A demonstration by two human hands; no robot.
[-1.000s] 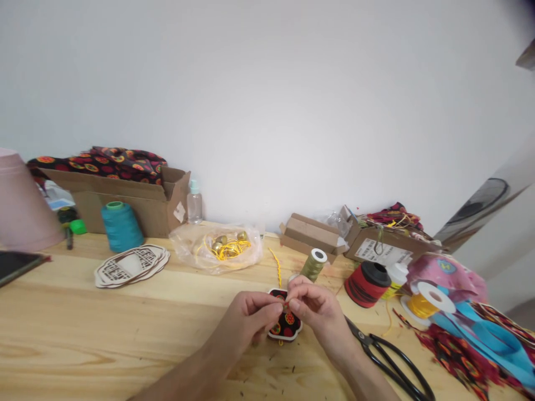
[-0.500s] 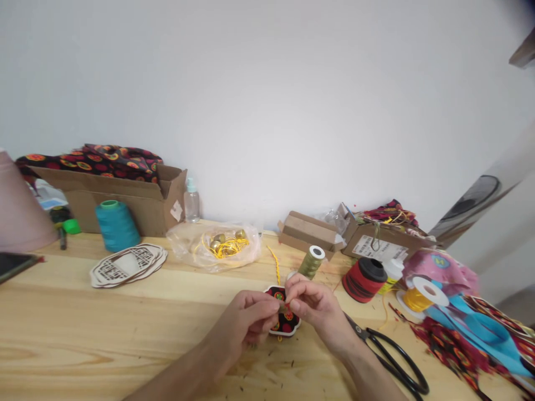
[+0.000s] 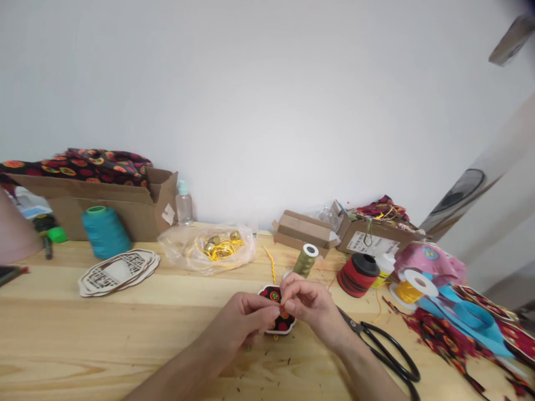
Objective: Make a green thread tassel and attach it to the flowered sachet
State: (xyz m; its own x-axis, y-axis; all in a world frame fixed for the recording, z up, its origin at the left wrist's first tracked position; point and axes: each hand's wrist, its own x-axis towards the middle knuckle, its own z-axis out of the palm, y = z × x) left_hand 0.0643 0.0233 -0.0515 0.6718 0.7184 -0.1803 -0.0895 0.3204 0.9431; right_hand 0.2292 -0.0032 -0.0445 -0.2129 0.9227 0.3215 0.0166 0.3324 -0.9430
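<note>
My left hand (image 3: 251, 317) and my right hand (image 3: 307, 305) meet fingertip to fingertip, both pinched closed. Whatever sits between the fingers is too small to make out. Just beneath them on the table lies a white-edged, scalloped piece covered in dark patterned cloth (image 3: 286, 324), partly hidden by the hands. A twisted yellow cord (image 3: 271, 264) runs away from its far edge, and a small yellow loop shows at the near edge. An olive thread spool (image 3: 306, 262) stands right behind my right hand. Black-handled scissors (image 3: 388, 348) lie beside my right forearm.
Left are a teal thread cone (image 3: 106, 234), stacked cut-out boards (image 3: 119, 273) and a cardboard box of cloth (image 3: 112, 200). A plastic bag (image 3: 179, 250) holds bells and yellow cord. Right are a red-and-black thread spool (image 3: 357, 277), a yellow ribbon spool (image 3: 412, 289), blue ribbon (image 3: 472, 317) and cloth scraps (image 3: 443, 340).
The whole view has shifted slightly, so most things sit a little further left. My hands keep their pinch over the patterned piece, fingertips still close together.
</note>
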